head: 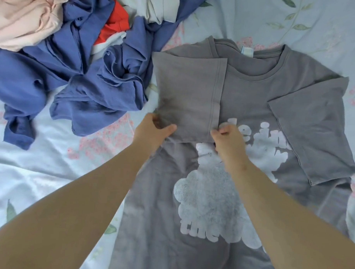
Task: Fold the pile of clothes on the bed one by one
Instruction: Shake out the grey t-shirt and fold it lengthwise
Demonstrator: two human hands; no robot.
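Bed sheet (pixel 30 179): head view; pale blue cloth printed with pink blossom and green leaves, lightly creased. It bears every garment in sight and reaches all four edges of the frame.
Grey T-shirt (pixel 254 90): the task's garment, lying flat and front-up on the right half of the bed. Its collar points away from the viewer and its lower part runs out of the bottom edge.
Print (pixel 206 199): white cloud shape with rounded white lettering on the chest, partly covered by the right forearm.
Folded sleeve (pixel 186 90): turned inward over the chest on the pile side, its stitched cuff edge running toward the viewer.
Spread sleeve (pixel 313 135): on the far side from the pile, lying outward on the sheet.
Left hand (pixel 152 131): grips the lower outer corner of the folded sleeve, thumb on top, fingers curled round the fabric edge.
Right hand (pixel 228 142): fingers curled tight, pinching the lower cuff corner of the same sleeve, over the lettering.
Pile of clothes (pixel 78 74): heaped at upper left, just beside the T-shirt; mostly rumpled blue fabric.
Pink garment (pixel 22 14): on the pile, at the top-left corner.
Red garment (pixel 114 25): showing between the blue folds.
White garment (pixel 156 11): at the top edge of the pile.
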